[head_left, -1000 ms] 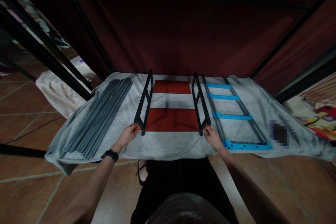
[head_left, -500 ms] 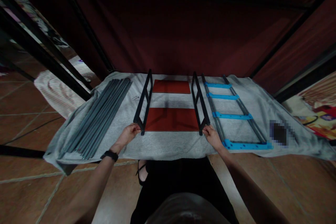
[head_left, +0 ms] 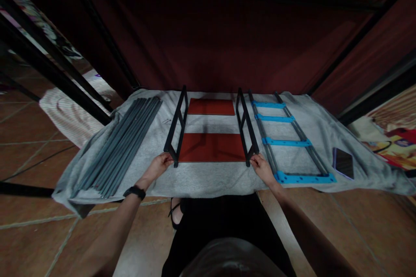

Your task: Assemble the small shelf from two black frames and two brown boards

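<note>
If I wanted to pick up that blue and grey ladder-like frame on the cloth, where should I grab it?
Probably by the two long grey side rails of the ladder-like frame, one hand on each, coming from above. It lies flat on the grey cloth, and the open gaps between its blue crosspieces leave room for fingers to curl under the rails.

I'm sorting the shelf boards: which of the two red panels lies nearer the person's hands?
The larger-looking red panel, between the black side frames at their near ends, just beyond both hands. The other red panel lies farther back, by the dark cloth wall.
</note>
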A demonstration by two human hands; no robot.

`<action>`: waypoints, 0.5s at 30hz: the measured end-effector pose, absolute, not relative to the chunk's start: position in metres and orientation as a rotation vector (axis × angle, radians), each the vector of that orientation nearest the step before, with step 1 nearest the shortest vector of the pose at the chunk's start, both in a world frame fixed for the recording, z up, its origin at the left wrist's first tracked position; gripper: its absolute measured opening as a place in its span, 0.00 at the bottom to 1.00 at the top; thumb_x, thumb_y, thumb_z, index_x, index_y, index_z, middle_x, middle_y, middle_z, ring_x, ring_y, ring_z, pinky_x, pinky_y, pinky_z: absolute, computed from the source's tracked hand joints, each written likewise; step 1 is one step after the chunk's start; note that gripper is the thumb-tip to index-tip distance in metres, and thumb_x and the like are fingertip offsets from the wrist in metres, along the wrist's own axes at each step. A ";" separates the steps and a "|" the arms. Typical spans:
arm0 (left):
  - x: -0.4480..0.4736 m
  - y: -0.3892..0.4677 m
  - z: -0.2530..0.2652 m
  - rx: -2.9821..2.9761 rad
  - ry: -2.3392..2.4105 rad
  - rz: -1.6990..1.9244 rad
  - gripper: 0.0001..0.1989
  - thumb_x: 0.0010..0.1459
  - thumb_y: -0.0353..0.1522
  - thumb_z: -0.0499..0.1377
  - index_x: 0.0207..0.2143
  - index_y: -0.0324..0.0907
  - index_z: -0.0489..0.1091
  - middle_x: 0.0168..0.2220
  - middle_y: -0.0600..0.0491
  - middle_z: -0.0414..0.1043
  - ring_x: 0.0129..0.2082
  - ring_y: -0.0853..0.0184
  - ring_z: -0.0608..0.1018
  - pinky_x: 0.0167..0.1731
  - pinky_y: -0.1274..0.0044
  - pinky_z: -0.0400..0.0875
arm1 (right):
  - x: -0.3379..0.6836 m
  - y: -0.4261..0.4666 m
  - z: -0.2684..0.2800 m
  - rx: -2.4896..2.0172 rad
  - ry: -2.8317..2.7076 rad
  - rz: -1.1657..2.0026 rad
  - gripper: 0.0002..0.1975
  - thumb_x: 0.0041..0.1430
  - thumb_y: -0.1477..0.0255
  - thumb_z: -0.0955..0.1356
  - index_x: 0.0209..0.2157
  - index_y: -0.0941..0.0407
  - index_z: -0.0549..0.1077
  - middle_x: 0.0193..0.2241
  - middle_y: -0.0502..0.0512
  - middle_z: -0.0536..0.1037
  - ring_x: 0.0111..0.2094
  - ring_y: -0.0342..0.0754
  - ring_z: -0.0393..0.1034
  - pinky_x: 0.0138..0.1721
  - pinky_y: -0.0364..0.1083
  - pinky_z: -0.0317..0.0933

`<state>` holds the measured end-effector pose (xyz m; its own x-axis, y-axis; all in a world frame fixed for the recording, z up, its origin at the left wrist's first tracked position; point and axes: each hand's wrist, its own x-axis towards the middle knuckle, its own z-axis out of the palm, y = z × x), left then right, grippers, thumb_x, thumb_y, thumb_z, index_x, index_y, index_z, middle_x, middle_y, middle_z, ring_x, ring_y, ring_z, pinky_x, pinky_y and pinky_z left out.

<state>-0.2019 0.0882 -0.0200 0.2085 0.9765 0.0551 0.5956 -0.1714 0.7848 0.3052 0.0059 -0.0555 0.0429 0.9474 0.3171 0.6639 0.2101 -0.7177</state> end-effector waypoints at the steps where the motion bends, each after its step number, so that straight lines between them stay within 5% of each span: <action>1: -0.202 0.087 -0.020 1.835 1.443 0.785 0.11 0.50 0.40 0.61 0.29 0.42 0.72 0.30 0.51 0.74 0.32 0.63 0.76 0.37 0.72 0.73 | 0.306 0.006 -0.056 -1.520 -1.691 0.448 0.05 0.63 0.68 0.65 0.34 0.53 0.72 0.35 0.56 0.73 0.38 0.53 0.70 0.44 0.52 0.67; 15: -0.203 0.098 -0.026 1.623 1.418 0.742 0.26 0.39 0.55 0.67 0.25 0.42 0.69 0.25 0.52 0.72 0.29 0.63 0.74 0.35 0.70 0.72 | 0.302 0.006 -0.052 -1.507 -1.639 0.479 0.05 0.62 0.71 0.65 0.33 0.52 0.72 0.35 0.54 0.71 0.38 0.51 0.69 0.44 0.51 0.66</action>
<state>-0.2032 0.0977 -0.0263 0.1860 0.9784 -0.0901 0.4840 -0.0114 0.8750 0.3017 0.0061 -0.0524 0.0732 0.9453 0.3179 0.6254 0.2048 -0.7530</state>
